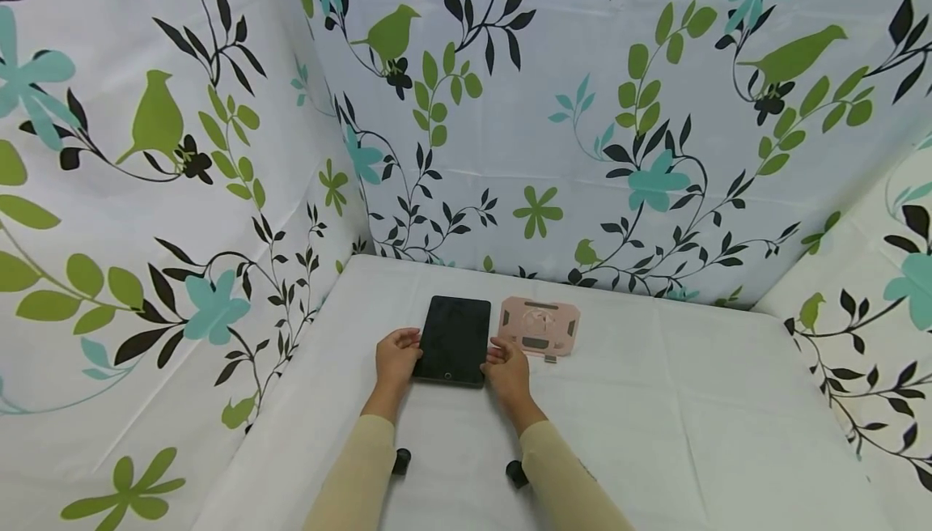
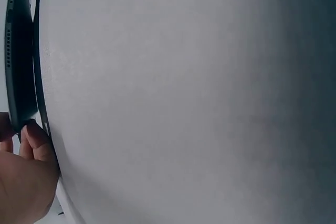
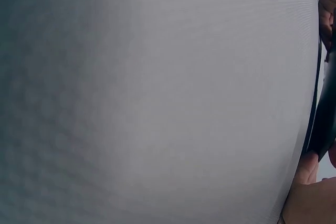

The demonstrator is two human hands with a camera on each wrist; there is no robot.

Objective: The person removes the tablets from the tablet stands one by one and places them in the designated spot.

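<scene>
Between the two hands is a black tablet (image 1: 455, 340), screen up, its round button at the near edge. My left hand (image 1: 397, 358) grips its left side, and my right hand (image 1: 507, 365) holds the near right side. Seen edge-on in the left wrist view, the tablet (image 2: 20, 72) has the left hand's (image 2: 29, 177) fingers at its corner. At the right border of the right wrist view, the right hand (image 3: 310, 198) pinches the tablet's (image 3: 326, 114) corner. A pink tablet case (image 1: 559, 323) lies just right of the tablet, dark pads and a round centre on it.
A white cloth covers the table (image 1: 655, 418). Patterned curtains (image 1: 466, 110) with birds and leaves stand behind and at both sides. A small grey tab (image 1: 550, 359) shows at the pink case's near edge. Dark wrist cameras (image 1: 517, 474) sit by the sleeves.
</scene>
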